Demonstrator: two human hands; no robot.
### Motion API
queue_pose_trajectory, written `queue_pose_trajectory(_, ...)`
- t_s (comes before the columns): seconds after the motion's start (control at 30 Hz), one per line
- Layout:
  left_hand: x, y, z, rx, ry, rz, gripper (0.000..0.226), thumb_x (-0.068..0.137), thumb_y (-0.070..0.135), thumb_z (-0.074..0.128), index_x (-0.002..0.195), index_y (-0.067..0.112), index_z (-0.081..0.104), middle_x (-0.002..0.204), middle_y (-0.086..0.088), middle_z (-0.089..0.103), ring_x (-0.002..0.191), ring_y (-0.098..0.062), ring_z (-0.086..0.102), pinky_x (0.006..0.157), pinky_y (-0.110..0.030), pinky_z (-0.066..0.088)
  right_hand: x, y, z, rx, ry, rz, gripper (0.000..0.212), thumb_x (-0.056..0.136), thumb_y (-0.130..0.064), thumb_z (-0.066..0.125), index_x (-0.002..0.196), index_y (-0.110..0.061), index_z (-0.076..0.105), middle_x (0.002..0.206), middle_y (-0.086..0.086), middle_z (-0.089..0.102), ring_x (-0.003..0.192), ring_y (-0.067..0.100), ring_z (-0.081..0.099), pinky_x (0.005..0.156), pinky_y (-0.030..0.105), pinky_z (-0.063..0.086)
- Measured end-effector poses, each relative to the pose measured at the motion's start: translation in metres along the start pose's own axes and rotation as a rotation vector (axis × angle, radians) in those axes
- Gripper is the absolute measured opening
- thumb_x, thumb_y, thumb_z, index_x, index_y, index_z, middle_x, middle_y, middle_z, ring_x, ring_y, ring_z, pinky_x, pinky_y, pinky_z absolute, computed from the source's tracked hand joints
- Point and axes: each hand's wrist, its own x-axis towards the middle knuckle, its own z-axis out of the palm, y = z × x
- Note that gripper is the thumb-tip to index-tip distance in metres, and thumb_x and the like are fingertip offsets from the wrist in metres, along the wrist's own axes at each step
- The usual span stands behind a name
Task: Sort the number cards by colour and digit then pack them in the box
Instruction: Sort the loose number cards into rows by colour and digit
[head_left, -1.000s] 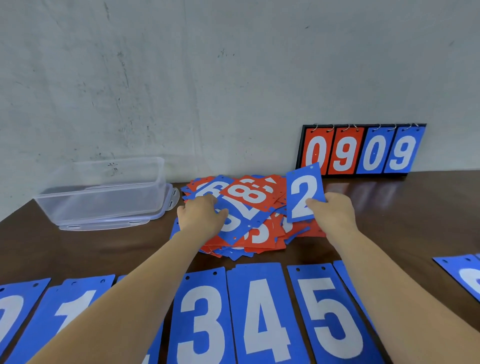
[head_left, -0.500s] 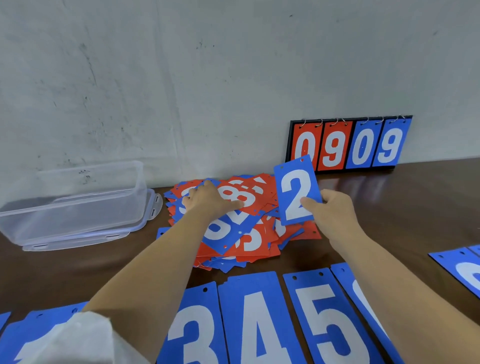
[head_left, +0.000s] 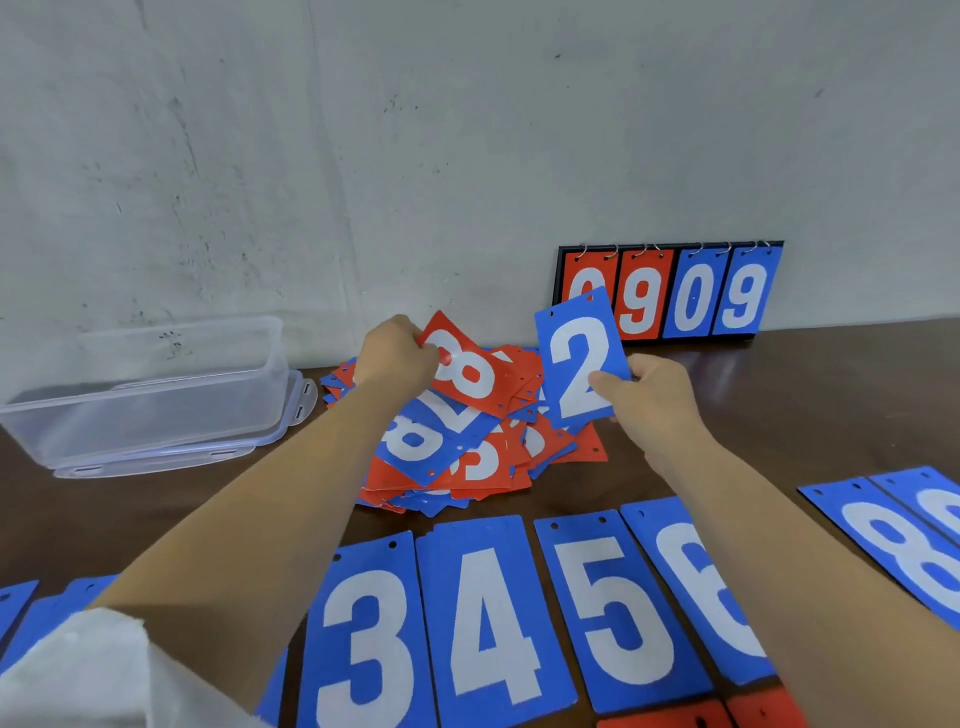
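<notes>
Red and blue number cards are lying in a loose pile (head_left: 467, 457) on a dark wooden table (head_left: 805, 405). The left hand (head_left: 397, 351) is pinching a red 8 card (head_left: 470, 371) by its top edge, holding it tilted just above the pile. The right hand (head_left: 652, 400) is gripping a blue 2 card (head_left: 582, 364) upright by its lower right corner. A row of blue cards (head_left: 488, 618) marked 3, 4, 5 and 6 is lying side by side along the near edge, with a blue 8 card (head_left: 904, 540) apart to the right. A clear plastic box (head_left: 156, 395) is sitting on its lid (head_left: 156, 457) at far left, while a flip scoreboard (head_left: 670, 293) reading 0909 is standing against the wall (head_left: 467, 156).
</notes>
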Motion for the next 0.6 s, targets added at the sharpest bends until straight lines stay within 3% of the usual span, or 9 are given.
queue_pose_trajectory(0.07, -0.011, 0.007, -0.013, -0.069, 0.013, -0.016, 0.022, 0.091, 0.013, 0.054, 0.112, 0.005, 0.057, 0.098, -0.006, 0.061, 0.077, -0.017, 0.052, 0.052, -0.02, 0.037, -0.008, -0.005, -0.005, 0.013, -0.016, 0.002, 0.017, 0.091, -0.029, 0.065, 0.099, -0.014, 0.061, 0.095, 0.0, 0.067, 0.086, 0.016, 0.067, 0.078, 0.04, 0.059)
queue_pose_trajectory(0.13, -0.025, 0.015, -0.026, -0.181, 0.017, -0.031, 0.033, 0.09, 0.006, 0.054, 0.122, 0.007, 0.049, 0.105, -0.01, 0.062, 0.083, -0.019, 0.055, 0.056, -0.022, 0.041, -0.017, -0.011, -0.009, 0.057, -0.033, 0.002, 0.018, 0.091, -0.026, 0.065, 0.102, -0.013, 0.06, 0.096, 0.0, 0.067, 0.083, 0.014, 0.067, 0.071, 0.035, 0.058)
queue_pose_trajectory(0.23, -0.055, 0.025, -0.041, -0.309, -0.005, -0.075, 0.054, 0.089, -0.005, 0.049, 0.137, 0.014, 0.034, 0.105, -0.01, 0.053, 0.086, -0.021, 0.054, 0.05, -0.021, 0.043, -0.032, -0.021, -0.015, 0.19, -0.078, 0.032, 0.008, 0.092, -0.022, 0.064, 0.09, -0.017, 0.058, 0.087, -0.004, 0.064, 0.068, 0.006, 0.062, 0.051, 0.019, 0.048)
queue_pose_trajectory(0.3, -0.075, 0.029, -0.045, -0.399, 0.005, -0.139, 0.047, 0.09, -0.005, 0.047, 0.132, 0.014, 0.041, 0.107, -0.011, 0.054, 0.086, -0.023, 0.055, 0.052, -0.026, 0.049, -0.044, -0.031, -0.017, 0.289, -0.11, 0.076, 0.012, 0.093, -0.023, 0.063, 0.084, -0.022, 0.056, 0.085, -0.005, 0.064, 0.069, 0.006, 0.062, 0.046, 0.017, 0.045)
queue_pose_trajectory(0.37, -0.095, 0.031, -0.047, -0.527, 0.056, -0.248, 0.029, 0.09, -0.001, 0.048, 0.117, 0.009, 0.052, 0.111, -0.013, 0.061, 0.084, -0.025, 0.058, 0.062, -0.033, 0.055, -0.056, -0.037, -0.017, 0.38, -0.144, 0.124, 0.012, 0.094, -0.023, 0.062, 0.083, -0.024, 0.056, 0.094, -0.001, 0.065, 0.085, 0.014, 0.064, 0.062, 0.025, 0.053)
queue_pose_trajectory(0.47, -0.129, 0.04, -0.047, -0.805, 0.02, -0.376, 0.019, 0.094, 0.001, 0.05, 0.112, 0.005, 0.057, 0.113, -0.017, 0.062, 0.071, -0.018, 0.057, 0.053, -0.024, 0.053, -0.079, -0.044, -0.015, 0.452, -0.207, 0.138, 0.011, 0.093, -0.023, 0.062, 0.083, -0.025, 0.06, 0.103, 0.003, 0.067, 0.1, 0.023, 0.065, 0.091, 0.042, 0.054)
queue_pose_trajectory(0.53, -0.153, 0.048, -0.043, -0.947, -0.051, -0.427, 0.026, 0.095, 0.003, 0.051, 0.12, 0.0, 0.057, 0.105, -0.014, 0.063, 0.071, -0.016, 0.057, 0.054, -0.024, 0.052, -0.092, -0.046, -0.015, 0.467, -0.258, 0.124, 0.012, 0.093, -0.023, 0.063, 0.081, -0.026, 0.062, 0.101, 0.003, 0.071, 0.099, 0.024, 0.067, 0.093, 0.044, 0.053)
queue_pose_trajectory(0.6, -0.176, 0.056, -0.038, -1.099, -0.114, -0.518, 0.021, 0.094, 0.006, 0.053, 0.114, 0.005, 0.061, 0.106, -0.011, 0.068, 0.089, -0.021, 0.063, 0.068, -0.029, 0.053, -0.105, -0.046, -0.019, 0.473, -0.311, 0.119, 0.013, 0.093, -0.022, 0.063, 0.081, -0.026, 0.063, 0.095, 0.0, 0.072, 0.096, 0.022, 0.069, 0.091, 0.042, 0.054)
